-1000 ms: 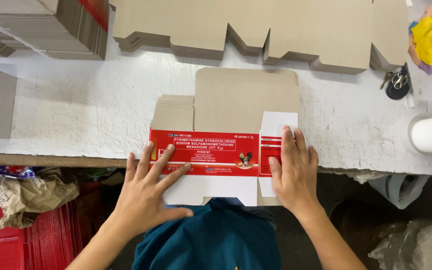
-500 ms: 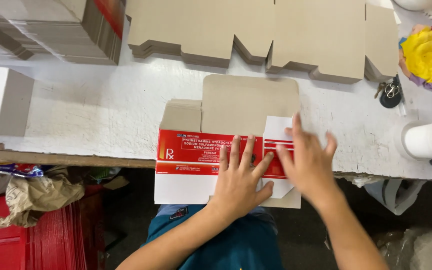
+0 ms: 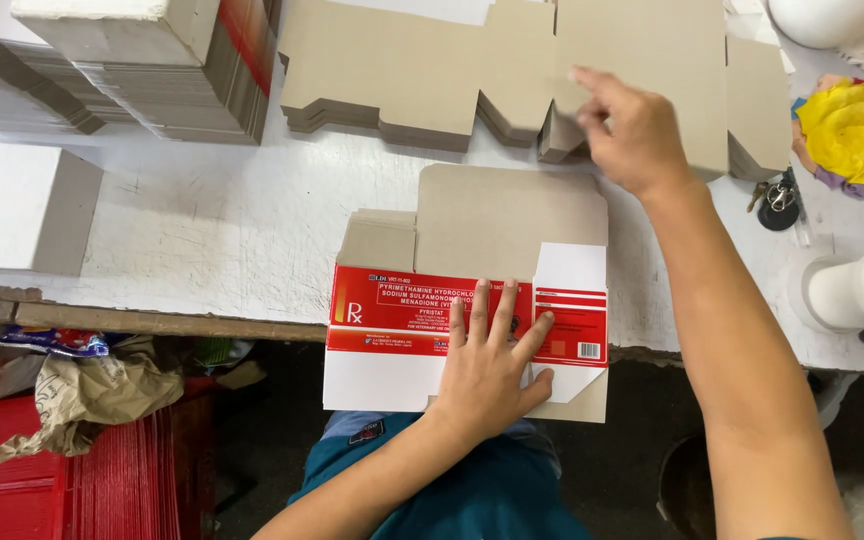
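At the near edge of the white table [image 3: 202, 230], head view: one flat carton [image 3: 472, 300], red and white printed panels with grey-brown flaps, lying partly over the edge toward the person.

Left hand [image 3: 492, 365]: palm down on the red panel of the carton, fingers [image 3: 479, 312] spread and straight, thumb out to the right. Pressing flat, nothing clasped. Forearm rises from the bottom of the view, over the teal clothing.

Right hand [image 3: 632, 130]: arm stretched long across the table, past the right side of the carton. Fingers bent, tips on the top sheet of the stack of flat grey card blanks [image 3: 432, 60] at the far edge. Whether a sheet is pinched cannot be told; the hand is loosely curled, not fisted.

Other items, same view:
- Piles of folded cartons [image 3: 142, 60], far left, edges showing grey and red.
- White block [image 3: 12, 205], left, on the table.
- Yellow cloth [image 3: 857, 130], far right.
- Keys [image 3: 777, 200], just below the cloth.
- White cylinder [image 3: 857, 290], right edge.
- Crumpled brown paper [image 3: 92, 395] and red crate [image 3: 82, 480], below the table, left.
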